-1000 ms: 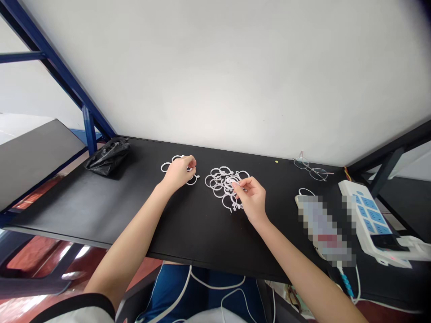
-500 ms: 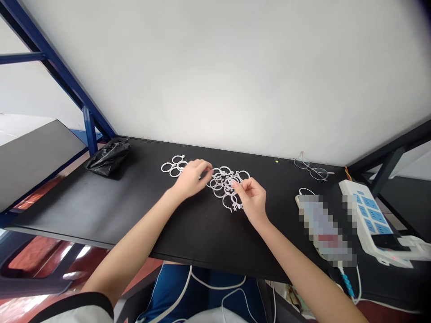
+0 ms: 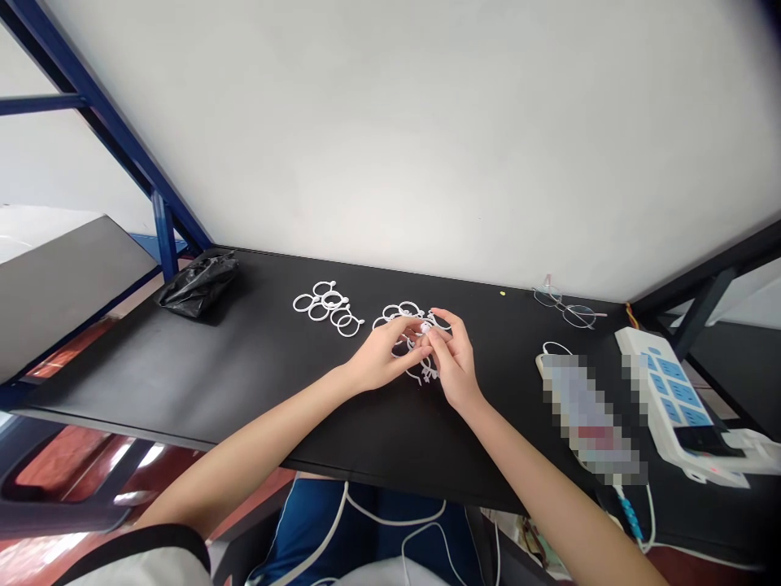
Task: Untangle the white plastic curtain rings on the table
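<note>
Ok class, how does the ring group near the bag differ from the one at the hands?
The smaller group lies untouched, while the larger cluster sits under the left hand and right hand. The smaller group is loosely spread; the larger cluster is tangled and partly hidden. Both are white rings with small knobs.

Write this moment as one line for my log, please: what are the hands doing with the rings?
left hand: on tangled white plastic rings | right hand: on same rings, beside left hand | nearby: separate ring group
</note>
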`<state>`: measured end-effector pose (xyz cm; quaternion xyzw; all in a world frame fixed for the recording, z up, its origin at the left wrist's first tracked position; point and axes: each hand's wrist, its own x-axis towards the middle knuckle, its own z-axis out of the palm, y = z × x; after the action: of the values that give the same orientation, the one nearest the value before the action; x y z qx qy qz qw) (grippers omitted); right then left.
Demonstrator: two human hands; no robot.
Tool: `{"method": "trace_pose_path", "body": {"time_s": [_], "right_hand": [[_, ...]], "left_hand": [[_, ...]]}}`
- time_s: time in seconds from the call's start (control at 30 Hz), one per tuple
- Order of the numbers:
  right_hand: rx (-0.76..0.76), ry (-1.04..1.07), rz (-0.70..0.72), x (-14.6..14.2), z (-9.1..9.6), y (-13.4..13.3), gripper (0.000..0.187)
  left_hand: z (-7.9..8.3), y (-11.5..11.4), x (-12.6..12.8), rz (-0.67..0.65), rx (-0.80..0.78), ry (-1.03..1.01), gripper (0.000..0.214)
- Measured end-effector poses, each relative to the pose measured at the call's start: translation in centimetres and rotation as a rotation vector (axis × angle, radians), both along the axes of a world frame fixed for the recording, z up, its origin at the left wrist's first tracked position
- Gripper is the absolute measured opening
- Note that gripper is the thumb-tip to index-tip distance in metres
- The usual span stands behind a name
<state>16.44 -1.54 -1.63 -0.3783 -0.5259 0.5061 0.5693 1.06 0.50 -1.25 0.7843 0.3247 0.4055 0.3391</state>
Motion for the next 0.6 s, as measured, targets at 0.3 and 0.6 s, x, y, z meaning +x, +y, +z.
{"method": "trace_pose_path", "body": {"time_s": [0.3,0.6], "right_hand": [[0.095,-0.124,0.067,-0.59,-0.08,-0.25,0.024],[0.082,-0.144,0.014,-0.71,-0.08,-0.22,0.017]], "left_hand": [[-0.74,-0.41,0.88,0.1,-0.03,-0.001,0.039],[-0.5,-0.2,0.79,0.1,0.007,-0.004,0.023]]}}
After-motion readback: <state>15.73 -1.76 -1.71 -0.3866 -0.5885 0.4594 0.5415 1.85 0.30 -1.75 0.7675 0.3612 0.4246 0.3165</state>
